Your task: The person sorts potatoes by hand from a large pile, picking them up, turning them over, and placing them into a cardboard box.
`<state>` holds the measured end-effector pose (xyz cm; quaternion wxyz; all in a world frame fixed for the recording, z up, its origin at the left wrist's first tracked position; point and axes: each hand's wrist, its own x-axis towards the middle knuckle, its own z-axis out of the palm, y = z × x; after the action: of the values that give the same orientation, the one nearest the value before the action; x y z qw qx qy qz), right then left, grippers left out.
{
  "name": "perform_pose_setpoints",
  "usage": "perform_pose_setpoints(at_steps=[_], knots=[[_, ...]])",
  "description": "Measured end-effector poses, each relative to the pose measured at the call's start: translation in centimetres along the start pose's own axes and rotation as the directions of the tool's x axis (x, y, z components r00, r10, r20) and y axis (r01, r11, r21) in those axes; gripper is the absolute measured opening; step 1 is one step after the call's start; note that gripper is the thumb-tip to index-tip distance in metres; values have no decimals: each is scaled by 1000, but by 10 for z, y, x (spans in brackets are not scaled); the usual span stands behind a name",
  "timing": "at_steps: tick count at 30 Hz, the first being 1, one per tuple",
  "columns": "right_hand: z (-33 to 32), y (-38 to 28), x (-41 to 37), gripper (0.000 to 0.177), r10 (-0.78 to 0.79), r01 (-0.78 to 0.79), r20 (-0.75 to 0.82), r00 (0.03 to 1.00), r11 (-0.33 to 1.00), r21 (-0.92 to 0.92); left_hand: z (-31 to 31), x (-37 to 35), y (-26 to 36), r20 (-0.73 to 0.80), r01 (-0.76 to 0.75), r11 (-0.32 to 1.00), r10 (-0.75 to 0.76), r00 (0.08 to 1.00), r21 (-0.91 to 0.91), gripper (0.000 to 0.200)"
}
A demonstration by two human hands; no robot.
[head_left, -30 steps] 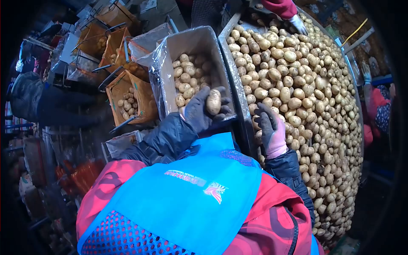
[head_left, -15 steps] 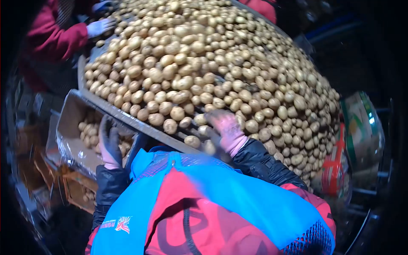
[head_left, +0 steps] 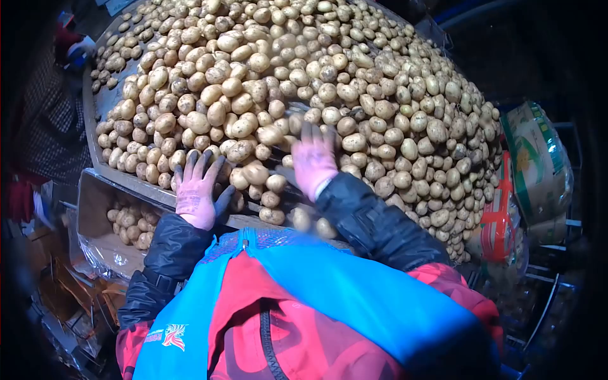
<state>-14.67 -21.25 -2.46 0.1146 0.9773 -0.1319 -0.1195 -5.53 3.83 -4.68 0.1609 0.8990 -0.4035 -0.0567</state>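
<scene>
Potatoes (head_left: 240,69) lie heaped over a wide sorting table (head_left: 130,180) with a raised rim. My left hand (head_left: 197,193), in a pink glove with dark fingertips, rests palm down at the near rim, fingers spread against the closest potatoes. Farther right, my right hand (head_left: 313,161), gloved the same way, reaches into the heap with its fingers stretched out. It touches potatoes and grips none that I can see. Between the hands, some potatoes (head_left: 272,183) sit near the edge, and a few blurred ones (head_left: 302,220) lie close to my vest.
A plastic-lined carton (head_left: 95,209) with potatoes in it stands below the rim at left. On the right are a red bag (head_left: 497,218) and a green-and-white package (head_left: 535,164). Another person's checked clothing (head_left: 54,126) shows at the far left.
My left hand has moved from over the carton up onto the potatoes at the rim. My right hand has reached farther into the heap. The view has shifted, and the other person's gloved hand has left its place.
</scene>
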Motion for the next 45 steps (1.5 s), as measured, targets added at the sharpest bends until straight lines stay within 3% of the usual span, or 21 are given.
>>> perform_pose_setpoints(at_steps=[8,9,13,17,20,21,22,23,25,27,28,29,30,31,33,34,37,38,41,43,45], knots=[[4,12,39,66,-28,65,-76,997,838,542,1,0,-1,-36,-3,1000,2,999,-30,69],[23,23,41,62,-68,260,-320,945,749,609,1,-2,-1,-34,11,1000,-12,999,-25,69],[-12,74,47,46,237,-224,-19,971,938,266,2,0,-5,-51,-9,1000,7,999,-28,69],[-9,79,65,42,260,-264,52,964,958,116,2,-2,-6,-53,-11,999,8,999,-51,67],[-12,75,74,54,257,-292,153,954,908,301,3,-1,-7,-110,-44,999,42,993,-9,64],[-9,70,69,53,210,-257,194,958,930,263,9,-3,-12,-204,-62,981,24,979,-181,61],[-9,59,59,50,213,-231,100,972,946,226,12,-3,-14,-289,-98,932,-7,957,-348,58],[-7,48,48,48,217,-214,8,976,959,185,-4,-2,-5,-392,-163,953,52,918,-255,49],[-5,35,29,42,256,-221,-44,966,899,378,-29,-2,14,-237,-126,850,2,972,-512,44],[12,20,17,42,268,-13,-284,921,749,663,-26,3,21,182,203,491,-92,979,-847,45],[-1,10,13,46,291,-77,-124,949,595,800,-16,3,18,390,392,72,-38,920,-917,51],[-2,0,9,48,198,85,-220,955,529,844,-6,3,16,543,542,-341,101,834,-768,58],[-22,-11,-1,53,99,184,-237,966,378,907,-13,6,25,635,610,-483,135,761,-628,70],[-27,-18,-4,58,-76,282,-272,959,282,917,-28,6,43,613,594,-355,70,787,-722,55],[-48,-14,-1,61,-248,525,-467,849,492,695,-9,4,24,585,571,-518,157,795,-637,53],[-53,0,12,59,-217,501,-455,864,465,730,6,6,6,478,559,-594,308,822,-578,50],[-32,67,70,54,210,74,-277,938,659,749,7,0,-5,494,582,-666,349,796,-466,50],[-27,90,83,58,283,-109,-290,914,862,496,6,-1,-6,494,565,-702,339,801,-434,53],[-11,118,104,80,294,-287,-60,954,953,99,12,0,-17,525,574,-707,330,784,-413,60],[22,79,94,87,213,-217,-364,907,976,33,16,1,-24,557,595,-717,344,756,-364,58],[9,69,94,84,-117,125,-45,992,933,336,4,7,-16,661,634,-661,270,700,-401,48]])
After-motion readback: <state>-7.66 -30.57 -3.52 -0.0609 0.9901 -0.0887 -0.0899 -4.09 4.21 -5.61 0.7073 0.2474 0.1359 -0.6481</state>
